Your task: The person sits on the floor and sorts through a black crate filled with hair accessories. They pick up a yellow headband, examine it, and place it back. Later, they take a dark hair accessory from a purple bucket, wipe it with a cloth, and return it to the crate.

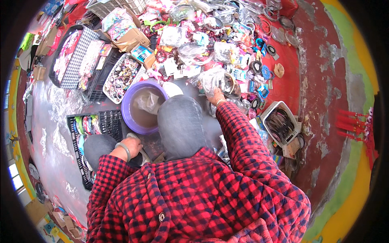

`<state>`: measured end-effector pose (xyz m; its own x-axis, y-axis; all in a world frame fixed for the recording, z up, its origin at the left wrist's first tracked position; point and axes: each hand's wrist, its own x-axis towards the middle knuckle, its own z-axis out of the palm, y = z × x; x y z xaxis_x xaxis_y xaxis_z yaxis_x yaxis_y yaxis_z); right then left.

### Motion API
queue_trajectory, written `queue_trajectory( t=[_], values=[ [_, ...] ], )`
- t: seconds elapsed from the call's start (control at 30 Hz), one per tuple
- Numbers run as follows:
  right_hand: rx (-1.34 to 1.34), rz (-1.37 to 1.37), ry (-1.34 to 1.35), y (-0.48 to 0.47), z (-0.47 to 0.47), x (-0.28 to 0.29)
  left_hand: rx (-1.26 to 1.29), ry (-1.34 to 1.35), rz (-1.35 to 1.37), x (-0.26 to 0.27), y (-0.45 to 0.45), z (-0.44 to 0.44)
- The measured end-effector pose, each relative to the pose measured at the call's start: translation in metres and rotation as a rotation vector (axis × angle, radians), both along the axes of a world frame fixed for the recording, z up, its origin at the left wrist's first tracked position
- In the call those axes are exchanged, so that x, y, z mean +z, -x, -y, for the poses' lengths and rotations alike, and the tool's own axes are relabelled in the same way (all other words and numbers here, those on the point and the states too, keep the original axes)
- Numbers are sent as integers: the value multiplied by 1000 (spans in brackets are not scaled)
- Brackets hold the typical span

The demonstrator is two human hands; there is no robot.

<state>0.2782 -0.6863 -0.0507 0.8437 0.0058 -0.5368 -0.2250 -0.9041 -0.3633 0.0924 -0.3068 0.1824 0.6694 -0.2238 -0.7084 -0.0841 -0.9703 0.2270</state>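
Note:
My right hand (216, 96) reaches forward and grips a clear plastic bag (212, 79) at the near edge of a large pile. Hoop-shaped pieces, apparently headbands (229, 83), show in plastic beside it. My left hand (132, 146), with a pale bangle (125, 151) on its wrist, hangs low by my shoe (142, 156). Its fingers are turned down and partly hidden, so what they touch is unclear. Ahead of the left hand stands a purple basin (127, 117) of murky water with a pale plastic bag (147, 101) in it.
The pile of bagged hair accessories (194, 39) lies on red sheeting (290, 76). At left are a white basket of hair ties (124, 73) and a black crate (111, 121) holding headbands. A white basket (279, 121) of dark hoops stands at right. Cardboard boxes (130, 39) sit farther back.

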Motion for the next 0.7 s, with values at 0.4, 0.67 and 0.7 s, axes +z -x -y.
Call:
queue_trajectory(
  t=[0.4,0.67,0.7],
  values=[
    [-626,344,-447,5,105,28,48,-43,-45,-26,-28,-6],
    [-920,170,-1695,29,145,162,-95,-34,68,24,-37,31],
    [-908,160,-1788,33,144,178,-111,53,151,38,-36,38]
  ],
)
